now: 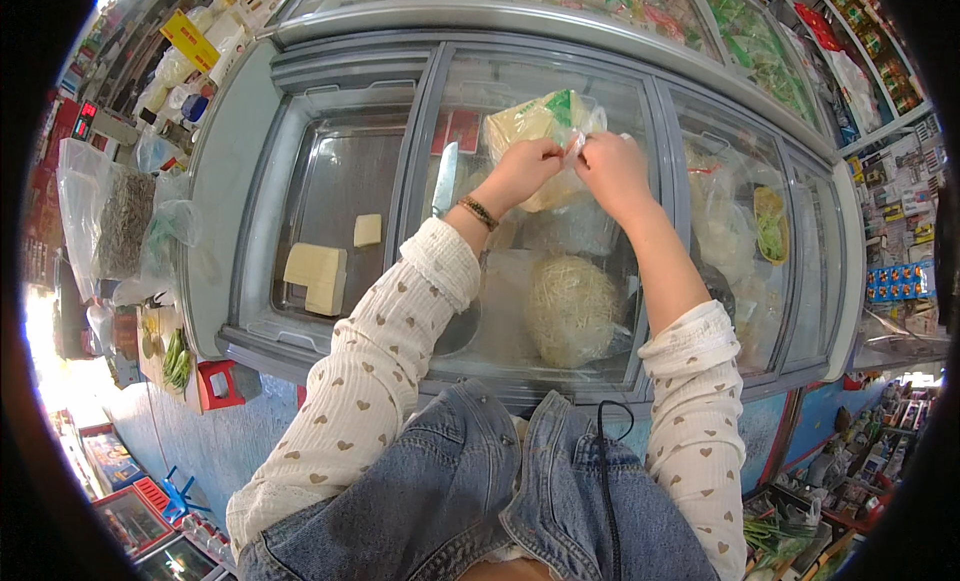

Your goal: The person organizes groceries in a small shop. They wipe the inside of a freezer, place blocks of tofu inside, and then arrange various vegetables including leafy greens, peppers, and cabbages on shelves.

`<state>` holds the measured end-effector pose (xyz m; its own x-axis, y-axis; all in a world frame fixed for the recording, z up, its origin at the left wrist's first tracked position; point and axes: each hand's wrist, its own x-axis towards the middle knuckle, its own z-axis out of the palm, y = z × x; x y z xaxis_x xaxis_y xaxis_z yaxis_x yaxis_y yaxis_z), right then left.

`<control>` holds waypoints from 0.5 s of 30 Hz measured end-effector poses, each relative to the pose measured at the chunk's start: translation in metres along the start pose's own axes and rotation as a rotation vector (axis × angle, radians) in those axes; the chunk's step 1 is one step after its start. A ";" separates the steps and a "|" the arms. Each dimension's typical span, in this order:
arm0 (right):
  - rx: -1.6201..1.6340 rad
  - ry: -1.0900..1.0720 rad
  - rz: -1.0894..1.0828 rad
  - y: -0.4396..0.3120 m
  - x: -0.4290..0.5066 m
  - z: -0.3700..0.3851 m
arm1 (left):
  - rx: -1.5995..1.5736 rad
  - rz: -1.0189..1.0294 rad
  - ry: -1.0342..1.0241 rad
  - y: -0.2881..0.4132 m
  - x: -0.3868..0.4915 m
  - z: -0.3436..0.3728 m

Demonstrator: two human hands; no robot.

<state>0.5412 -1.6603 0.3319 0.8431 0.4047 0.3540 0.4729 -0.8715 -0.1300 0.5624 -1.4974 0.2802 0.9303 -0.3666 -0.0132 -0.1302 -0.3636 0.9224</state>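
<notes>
A clear plastic bag [529, 119] with pale yellow contents and a green print lies on the closed glass lid of a chest freezer. My left hand [529, 172] and my right hand [611, 168] pinch its gathered white top between them. Left of the bag, a knife [445, 177] rests on the glass, its handle end partly hidden by my left forearm. In the uncovered compartment at the left, a large notched block of what looks like tofu [319, 277] and a smaller piece [367, 230] sit in a metal tray [337, 161].
Under the glass, a round bag of pale noodle-like strands [574, 311] shows near my side. Bagged goods and a yellow tray of greens [770, 224] lie under the right lid. Bags of dried goods [127, 213] stand at the left, near a red stool [219, 384].
</notes>
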 end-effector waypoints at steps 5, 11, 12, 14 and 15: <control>-0.145 -0.062 -0.077 0.005 0.001 0.014 | -0.048 -0.026 0.019 -0.006 0.001 0.002; 0.040 -0.030 0.148 0.003 -0.002 0.009 | 0.303 0.133 0.081 0.002 -0.003 -0.002; 0.113 0.006 0.209 0.007 -0.006 0.012 | 0.330 0.150 0.115 -0.002 -0.003 -0.003; 0.592 0.078 0.499 0.010 -0.012 0.024 | 0.215 0.120 0.156 -0.011 -0.008 -0.004; 0.824 0.127 0.644 0.015 -0.013 0.030 | 0.160 0.119 0.185 -0.011 -0.009 -0.002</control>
<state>0.5449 -1.6708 0.2974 0.9866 -0.1414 0.0820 0.0126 -0.4345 -0.9006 0.5562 -1.4884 0.2709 0.9500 -0.2580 0.1759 -0.2815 -0.4634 0.8403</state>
